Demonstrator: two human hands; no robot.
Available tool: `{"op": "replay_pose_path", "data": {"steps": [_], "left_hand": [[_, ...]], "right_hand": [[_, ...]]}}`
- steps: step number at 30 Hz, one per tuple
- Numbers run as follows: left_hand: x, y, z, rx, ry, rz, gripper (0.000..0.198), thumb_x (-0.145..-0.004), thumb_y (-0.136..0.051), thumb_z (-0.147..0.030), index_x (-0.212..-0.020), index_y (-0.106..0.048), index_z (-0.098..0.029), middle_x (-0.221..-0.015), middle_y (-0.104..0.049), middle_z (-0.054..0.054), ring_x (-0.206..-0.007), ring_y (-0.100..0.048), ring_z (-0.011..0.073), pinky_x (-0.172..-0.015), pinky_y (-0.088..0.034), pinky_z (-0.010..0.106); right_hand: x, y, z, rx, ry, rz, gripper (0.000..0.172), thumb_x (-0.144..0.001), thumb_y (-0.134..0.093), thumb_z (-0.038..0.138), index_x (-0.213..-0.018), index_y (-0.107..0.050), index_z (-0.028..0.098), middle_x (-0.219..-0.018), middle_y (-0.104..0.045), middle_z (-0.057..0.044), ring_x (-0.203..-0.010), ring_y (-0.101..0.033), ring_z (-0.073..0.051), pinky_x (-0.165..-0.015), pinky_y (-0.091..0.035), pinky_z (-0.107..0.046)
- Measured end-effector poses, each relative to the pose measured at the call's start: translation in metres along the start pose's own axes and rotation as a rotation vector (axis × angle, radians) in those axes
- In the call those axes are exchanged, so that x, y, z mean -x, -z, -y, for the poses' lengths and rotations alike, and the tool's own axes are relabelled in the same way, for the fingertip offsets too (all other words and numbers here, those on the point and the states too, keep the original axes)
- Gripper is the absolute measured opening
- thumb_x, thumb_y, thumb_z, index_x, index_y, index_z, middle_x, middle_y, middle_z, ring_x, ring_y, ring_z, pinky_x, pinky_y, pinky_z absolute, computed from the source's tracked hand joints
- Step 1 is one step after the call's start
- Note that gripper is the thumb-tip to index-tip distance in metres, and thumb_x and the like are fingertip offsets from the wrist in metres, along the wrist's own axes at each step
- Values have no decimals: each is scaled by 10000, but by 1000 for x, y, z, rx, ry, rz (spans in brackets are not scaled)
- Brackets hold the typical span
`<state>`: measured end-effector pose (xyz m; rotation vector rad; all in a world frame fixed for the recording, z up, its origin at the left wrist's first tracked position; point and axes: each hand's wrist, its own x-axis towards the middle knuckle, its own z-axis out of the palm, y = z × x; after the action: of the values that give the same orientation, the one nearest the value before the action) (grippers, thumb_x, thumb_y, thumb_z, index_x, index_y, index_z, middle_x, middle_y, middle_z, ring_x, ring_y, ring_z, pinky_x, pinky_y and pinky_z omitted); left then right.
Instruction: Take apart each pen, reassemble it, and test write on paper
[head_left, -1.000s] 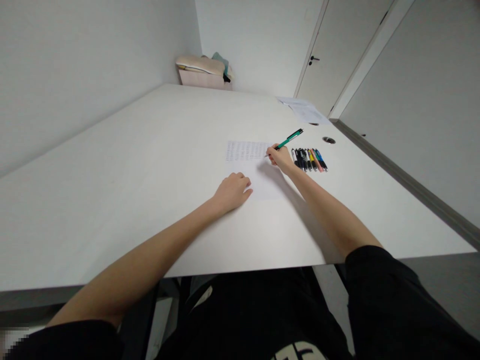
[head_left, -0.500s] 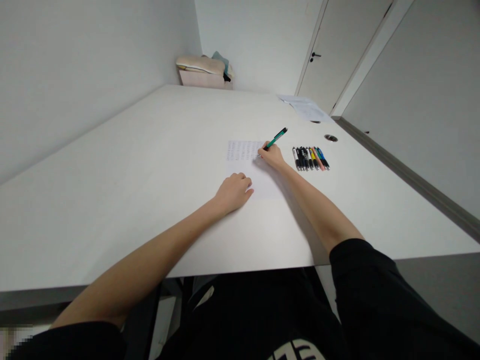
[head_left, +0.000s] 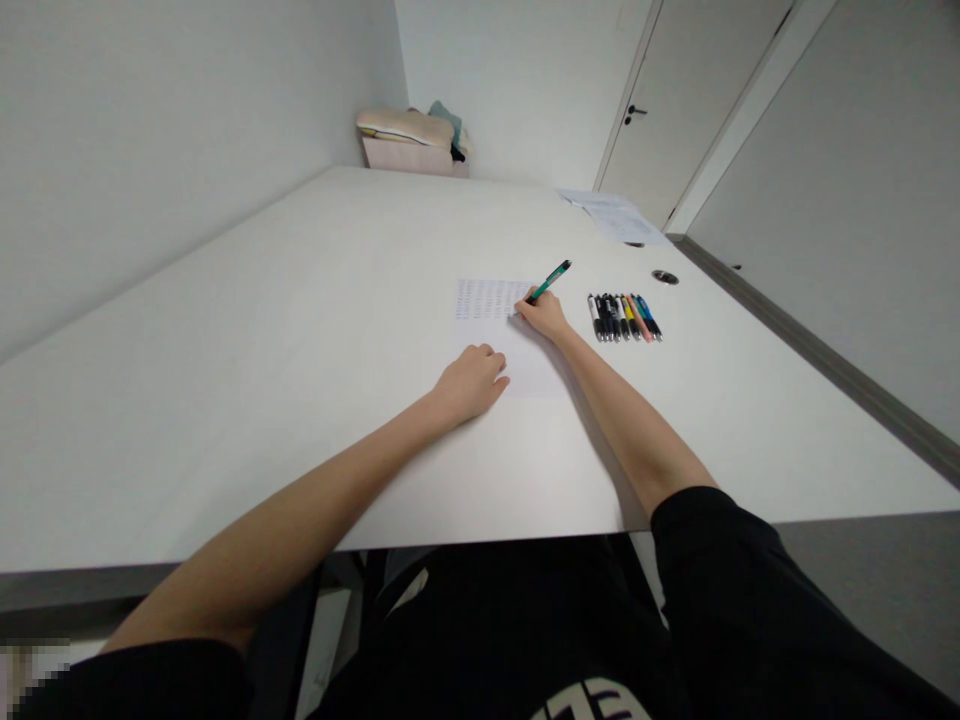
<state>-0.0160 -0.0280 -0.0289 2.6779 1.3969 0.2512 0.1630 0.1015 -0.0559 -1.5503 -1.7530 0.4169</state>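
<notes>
A green and black pen (head_left: 551, 279) is gripped in my right hand (head_left: 543, 314), its tip down at the sheet of paper (head_left: 525, 372) and its back end slanting up to the right. Rows of small writing fill the upper part of that sheet; my right hand covers some of them at the right, and the marks are too small to read. My left hand (head_left: 472, 382) rests on the lower left of the paper, fingers loosely bent and thumb apart, with nothing in it.
Right of my right hand, a row of several pens (head_left: 625, 318) lies side by side on the white table (head_left: 262, 330). Farther back are more papers (head_left: 615, 215) and a round cable hole (head_left: 664, 277). A pink box (head_left: 409, 155) with cloth items stands beyond the far edge.
The pen in my right hand has tilted slightly, its back end a little lower and farther left. My left hand stays on the paper. The whole view has shifted slightly.
</notes>
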Motion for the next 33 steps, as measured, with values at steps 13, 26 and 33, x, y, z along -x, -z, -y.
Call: {"op": "replay_pose_path", "data": {"steps": [13,26,33], "left_hand": [[0,0,-1,4,-1,2,241,-859,-437,-273,-977,-590,-129,-1056,-577,113,-976,-518,223,-848,-429,353],[0,0,-2,-18,-11,4,241,-862,-443,-278,-966,-596,-123,-1035,-579,114,-967,-521,222,-853,-420,342],[1,1,-3,-12,7,8,238,-862,-442,-273,-971,-592,-125,-1050,-576,117,-969,-518,225,-841,-430,353]], "right_hand": [[2,2,2,10,31,22,77,-683,-496,236,-632,-520,183,-563,-552,15,-583,-526,-139,-640,-409,-255],[2,3,3,31,7,28,65,-680,-503,238,-657,-526,182,-572,-538,18,-605,-513,-140,-646,-402,-253],[0,1,-2,7,1,-11,78,-684,-498,244,-642,-521,183,-591,-552,12,-613,-523,-141,-651,-407,-258]]}}
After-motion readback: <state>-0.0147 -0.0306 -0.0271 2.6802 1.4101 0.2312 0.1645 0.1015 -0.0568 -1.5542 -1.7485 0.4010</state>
